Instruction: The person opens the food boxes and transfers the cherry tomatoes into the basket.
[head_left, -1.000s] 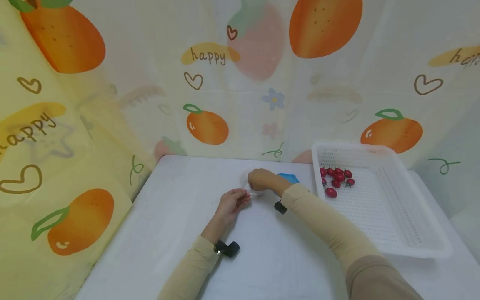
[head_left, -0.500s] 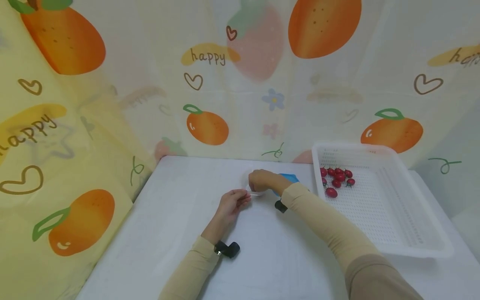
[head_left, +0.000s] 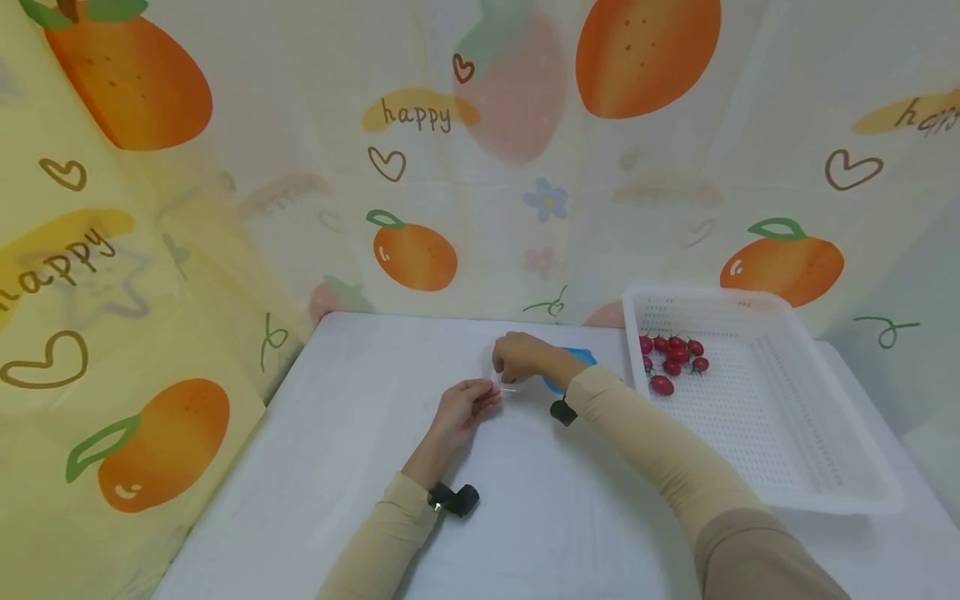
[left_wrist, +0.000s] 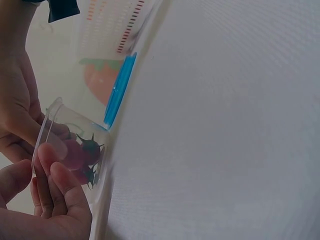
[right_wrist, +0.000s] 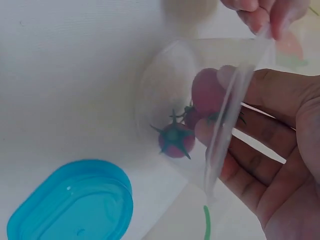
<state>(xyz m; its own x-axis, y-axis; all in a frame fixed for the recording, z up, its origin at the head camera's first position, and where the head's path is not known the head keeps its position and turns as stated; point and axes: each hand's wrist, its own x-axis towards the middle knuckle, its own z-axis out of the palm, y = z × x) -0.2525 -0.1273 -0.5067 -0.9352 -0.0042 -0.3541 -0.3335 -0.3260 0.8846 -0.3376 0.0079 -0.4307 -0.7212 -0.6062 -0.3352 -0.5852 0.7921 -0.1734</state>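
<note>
A clear plastic container (right_wrist: 167, 65) with several cherry tomatoes in it stands on the table, seen in both wrist views. My left hand (head_left: 461, 408) pinches the container's rim between thumb and fingers. From above, my right hand (head_left: 522, 357) reaches inside; its thumb and fingertips grip a red cherry tomato (right_wrist: 206, 92). Lower in the container, another cherry tomato (right_wrist: 176, 140) shows its green calyx. In the head view the hands hide most of the container. Beside it lies a translucent blue lid (right_wrist: 75, 200), partly behind the right forearm in the head view.
At the right of the table stands a large white perforated basket (head_left: 750, 467), with several cherry tomatoes (head_left: 677, 355) grouped at its far left. A white cloth covers the table (head_left: 322, 433). A fruit-printed curtain (head_left: 300, 250) hangs along the back and left.
My right hand has risen slightly at the container, its knuckles now a little higher. The left hand keeps its place on the rim.
</note>
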